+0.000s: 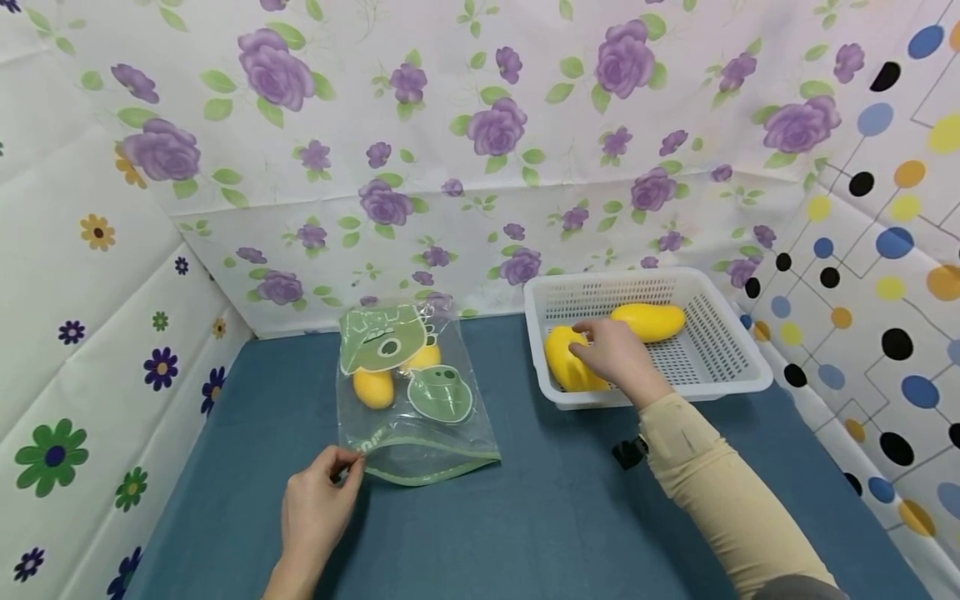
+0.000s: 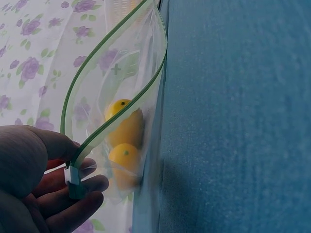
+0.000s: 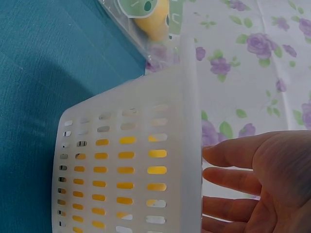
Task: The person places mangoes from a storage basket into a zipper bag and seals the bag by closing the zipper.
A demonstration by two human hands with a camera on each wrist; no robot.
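While the left hand (image 1: 318, 500) pinches the zip bag (image 1: 408, 392) by its mouth corner, the right hand (image 1: 617, 354) rests open-fingered on a mango (image 1: 566, 360) inside the white basket (image 1: 720, 367). The left wrist view shows the bag's green seal gaping (two yellow fruits inside). The right wrist view shows straight fingers (image 3: 233, 156) over the basket rim.

Four yellow mangoes are showing in all. Two mangoes are lying inside the bag: one (image 1: 372, 387) at the left and one (image 1: 424, 357) partly hidden behind the green print. Two mangoes are lying in the basket: one (image 1: 649, 322) near the back and one (image 1: 567, 363) at the front, under the right hand. One clear zip bag (image 1: 412, 400) with green cartoon prints is lying on the desk (image 1: 540, 517). One white perforated basket (image 1: 738, 358) is standing beside it. Two hands are showing: the left hand (image 1: 318, 504) and the right hand (image 1: 618, 354).
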